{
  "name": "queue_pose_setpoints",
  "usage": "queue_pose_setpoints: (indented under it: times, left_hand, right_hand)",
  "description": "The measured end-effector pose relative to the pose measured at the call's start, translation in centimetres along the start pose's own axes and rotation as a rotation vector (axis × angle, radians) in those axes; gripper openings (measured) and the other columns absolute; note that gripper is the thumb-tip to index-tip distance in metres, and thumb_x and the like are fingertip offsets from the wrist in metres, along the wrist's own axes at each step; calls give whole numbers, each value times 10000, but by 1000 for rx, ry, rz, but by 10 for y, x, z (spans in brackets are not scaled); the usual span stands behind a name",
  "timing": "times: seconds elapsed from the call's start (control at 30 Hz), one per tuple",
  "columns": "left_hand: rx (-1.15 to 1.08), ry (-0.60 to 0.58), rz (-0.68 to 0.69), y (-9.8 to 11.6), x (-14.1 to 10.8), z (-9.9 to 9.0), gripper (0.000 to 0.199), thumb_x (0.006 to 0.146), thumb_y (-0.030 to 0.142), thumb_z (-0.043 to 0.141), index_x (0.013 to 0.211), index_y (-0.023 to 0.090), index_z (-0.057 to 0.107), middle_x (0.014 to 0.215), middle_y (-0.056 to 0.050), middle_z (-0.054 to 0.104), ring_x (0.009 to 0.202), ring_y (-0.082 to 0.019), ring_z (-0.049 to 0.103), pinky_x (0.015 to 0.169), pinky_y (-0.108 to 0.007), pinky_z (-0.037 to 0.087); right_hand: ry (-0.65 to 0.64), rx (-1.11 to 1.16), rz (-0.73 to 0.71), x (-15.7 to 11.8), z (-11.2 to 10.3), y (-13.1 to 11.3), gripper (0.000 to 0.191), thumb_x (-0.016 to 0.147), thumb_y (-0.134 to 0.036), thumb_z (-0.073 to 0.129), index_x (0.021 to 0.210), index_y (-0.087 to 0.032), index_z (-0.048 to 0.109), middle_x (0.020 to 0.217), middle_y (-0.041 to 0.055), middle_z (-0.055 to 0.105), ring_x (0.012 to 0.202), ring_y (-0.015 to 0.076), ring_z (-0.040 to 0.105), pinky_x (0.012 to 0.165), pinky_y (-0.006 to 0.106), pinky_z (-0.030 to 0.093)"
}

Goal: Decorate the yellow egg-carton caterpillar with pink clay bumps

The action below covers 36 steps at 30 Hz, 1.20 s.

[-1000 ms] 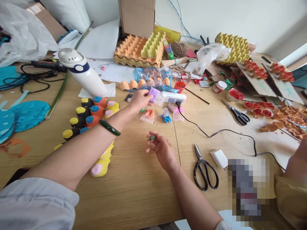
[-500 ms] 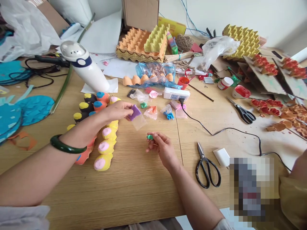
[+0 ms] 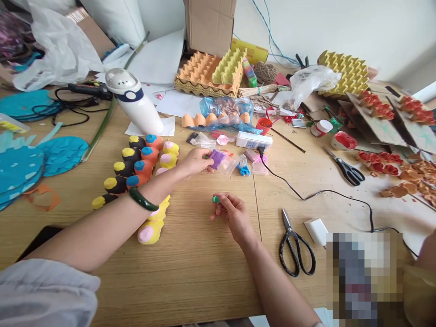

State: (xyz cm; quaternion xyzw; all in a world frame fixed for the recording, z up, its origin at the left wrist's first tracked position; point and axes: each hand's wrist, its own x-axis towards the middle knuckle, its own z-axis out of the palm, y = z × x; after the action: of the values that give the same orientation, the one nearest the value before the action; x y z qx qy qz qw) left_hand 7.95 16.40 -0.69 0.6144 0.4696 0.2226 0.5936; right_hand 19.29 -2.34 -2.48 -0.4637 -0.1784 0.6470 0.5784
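My left hand (image 3: 195, 163) is closed on a small clear bag with purple clay (image 3: 217, 159) in it, above the other clay bags. Between the thumb and fingers of my right hand (image 3: 235, 215) is a small lump of green clay (image 3: 215, 199), held just over the tabletop. Beside my left hand lies a bag with blue clay (image 3: 243, 169); an orange one is partly covered by the purple bag. Under and beside my left forearm stand painted egg-carton strips: black with yellow tops (image 3: 115, 185), orange with blue tops (image 3: 149, 156), yellow with pink tops (image 3: 151, 231).
Black-handled scissors (image 3: 296, 247) and a white charger (image 3: 316, 231) lie right of my right hand. A white power strip (image 3: 254, 141) trails a black cable across the table. A white bottle (image 3: 141, 109) and egg trays (image 3: 204, 77) stand farther back. Another person's sleeve (image 3: 418, 290) shows at right.
My left hand has moved right and slightly away from me with the purple clay bag, now over the other clay bags. My right hand stays nearly in place with the green clay.
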Motion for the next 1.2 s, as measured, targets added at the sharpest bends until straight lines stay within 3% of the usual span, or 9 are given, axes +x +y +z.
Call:
queue_pose_setpoints:
  times: [0.2, 0.47, 0.6, 0.7, 0.8, 0.9, 1.03, 1.2]
  left_hand:
    - [-138, 7, -2, 2, -24, -9, 236, 726, 230, 804, 935, 131, 758, 898, -79, 814, 864, -233, 808, 903, -429, 680]
    - [-257, 26, -18, 4, -60, -14, 320, 711, 372, 876, 922, 148, 788, 964, -59, 810, 899, -206, 766, 923, -409, 661]
    - [-257, 73, -52, -2, -75, -14, 286, 705, 389, 890, 861, 163, 810, 887, -36, 803, 795, -174, 738, 882, -371, 663]
    - [-223, 93, -52, -5, -85, -15, 216, 719, 365, 879, 818, 183, 818, 838, -27, 803, 754, -168, 732, 852, -348, 665]
    - [-230, 109, -27, -7, -94, -16, 208, 731, 367, 874, 830, 192, 819, 856, -31, 813, 770, -178, 741, 846, -356, 671]
    - [-245, 111, -9, -7, -103, -14, 254, 720, 398, 892, 840, 190, 810, 879, -37, 814, 795, -192, 749, 851, -378, 674]
    - [-288, 65, -20, -7, -116, -5, 376, 694, 476, 908, 880, 164, 811, 946, -57, 821, 860, -208, 754, 899, -392, 662]
    - [-355, 31, -66, -8, -128, 7, 489, 665, 518, 930, 974, 153, 827, 996, -60, 817, 853, -200, 744, 907, -393, 655]
  right_hand:
    - [-31, 128, 0, -4, 2, -10, 380, 699, -417, 962, 934, -180, 780, 872, 21, 704, 700, 126, 617, 641, 312, 665]
    - [-146, 13, 51, -2, -3, -8, 432, 775, -560, 898, 792, -176, 701, 663, -31, 628, 502, 88, 534, 512, 276, 611]
    - [-174, -15, 54, -1, -4, -7, 337, 799, -485, 864, 829, -184, 714, 751, 9, 720, 547, 115, 616, 607, 321, 654]
    - [-155, 2, 20, -1, -4, -10, 199, 769, -341, 824, 864, -189, 739, 861, 28, 736, 639, 133, 652, 624, 316, 654]
    - [-85, 25, -21, -2, -3, -14, 173, 751, -325, 802, 820, -187, 725, 790, -9, 629, 587, 96, 521, 479, 236, 562]
    - [-4, -19, -72, -2, -2, -15, 274, 794, -425, 821, 889, -196, 706, 745, -46, 533, 550, 77, 411, 404, 196, 471]
    - [19, -138, -100, -3, 1, -13, 473, 770, -510, 877, 1079, -213, 677, 722, -75, 511, 535, 79, 409, 390, 196, 447]
    - [19, -208, -95, -2, 0, -9, 433, 744, -562, 883, 864, -181, 717, 649, -51, 547, 514, 76, 421, 401, 206, 416]
